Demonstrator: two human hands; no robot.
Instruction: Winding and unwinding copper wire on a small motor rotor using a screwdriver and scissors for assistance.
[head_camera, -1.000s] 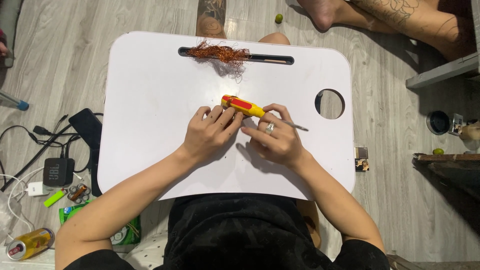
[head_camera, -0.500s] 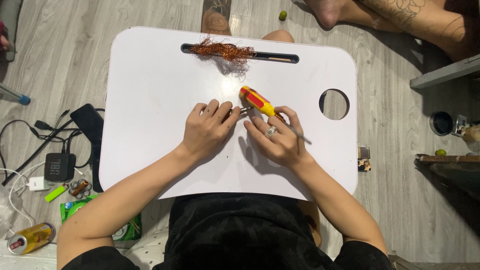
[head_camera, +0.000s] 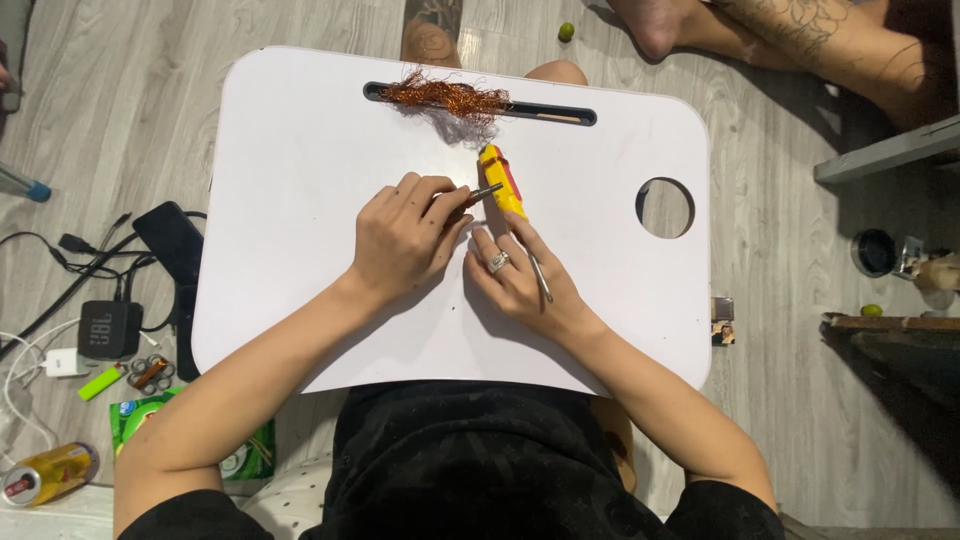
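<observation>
On white lap tray (head_camera: 300, 150): left hand (head_camera: 405, 240), fingers closed around small metal piece (head_camera: 483, 193); right hand (head_camera: 520, 280), fingers gripping yellow-red screwdriver (head_camera: 503, 180), shaft under palm. Copper wire tangle (head_camera: 445, 97) in tray's slot, beyond both hands.

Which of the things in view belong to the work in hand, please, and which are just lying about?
In use: screwdriver, small metal piece, left hand, right hand, lap desk, perhaps copper wire.
Lying about: speaker, lighter, can, cables.
</observation>
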